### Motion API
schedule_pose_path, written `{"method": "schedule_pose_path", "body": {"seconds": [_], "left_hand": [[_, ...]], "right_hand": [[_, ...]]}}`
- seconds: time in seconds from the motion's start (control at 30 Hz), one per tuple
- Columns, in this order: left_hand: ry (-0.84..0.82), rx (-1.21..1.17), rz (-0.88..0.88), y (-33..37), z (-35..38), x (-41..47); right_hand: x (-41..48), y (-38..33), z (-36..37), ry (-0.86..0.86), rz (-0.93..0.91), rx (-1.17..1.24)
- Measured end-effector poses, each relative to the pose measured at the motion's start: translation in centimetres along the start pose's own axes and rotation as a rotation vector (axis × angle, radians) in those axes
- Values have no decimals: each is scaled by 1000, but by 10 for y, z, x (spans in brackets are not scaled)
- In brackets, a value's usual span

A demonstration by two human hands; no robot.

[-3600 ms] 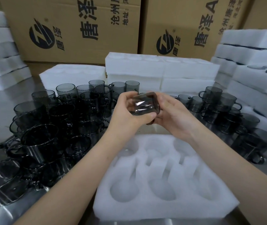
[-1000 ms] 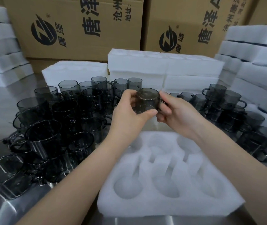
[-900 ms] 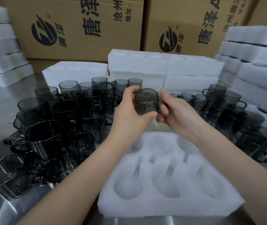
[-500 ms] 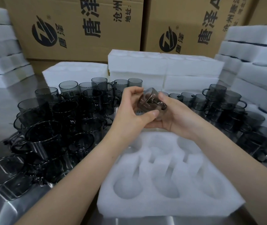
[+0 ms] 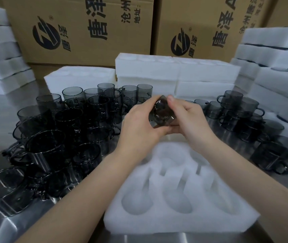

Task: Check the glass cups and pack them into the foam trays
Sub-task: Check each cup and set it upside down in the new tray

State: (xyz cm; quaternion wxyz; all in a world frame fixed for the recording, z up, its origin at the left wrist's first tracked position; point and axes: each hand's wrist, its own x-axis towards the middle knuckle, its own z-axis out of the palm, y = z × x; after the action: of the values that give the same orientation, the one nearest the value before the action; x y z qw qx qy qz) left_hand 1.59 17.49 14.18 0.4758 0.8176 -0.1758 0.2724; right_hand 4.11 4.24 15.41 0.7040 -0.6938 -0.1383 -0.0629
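While the left hand [image 5: 139, 127] and the right hand [image 5: 190, 120] are curling round it, the smoked glass cup [image 5: 160, 114] is hanging tilted above the far edge of the foam tray [image 5: 174, 223], its long axis leaning off upright. The pockets [image 5: 137, 204] are lying below, equally near either hand, so righting it is probably coming first.
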Motion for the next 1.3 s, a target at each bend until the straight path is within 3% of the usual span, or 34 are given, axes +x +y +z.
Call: {"method": "schedule_pose_path", "body": {"seconds": [0.3,0.5,0.63,0.77,0.9,1.07,1.2,1.3], "left_hand": [[-19,-85,96,-5,-1,-3],[-46,-162,21,-1,-1,-2],[-62,21,-19,2,0,-1],[-8,-34,52,1,0,-1],[-66,-73,154,-2,0,-4],[-140,-83,303,2,-2,-7],[-129,-137,223,8,-4,-6],[-149,-105,164,7,-2,-6]], "right_hand": [[7,-3,-10,-75,194,283],[6,-4,-10,-365,343,421],[6,0,-9,-231,258,307],[8,5,-7,-129,203,256],[11,5,-11,-88,219,300],[11,4,-15,-258,286,439],[9,-1,-15,-433,382,544],[10,0,-17,-407,353,510]]}}
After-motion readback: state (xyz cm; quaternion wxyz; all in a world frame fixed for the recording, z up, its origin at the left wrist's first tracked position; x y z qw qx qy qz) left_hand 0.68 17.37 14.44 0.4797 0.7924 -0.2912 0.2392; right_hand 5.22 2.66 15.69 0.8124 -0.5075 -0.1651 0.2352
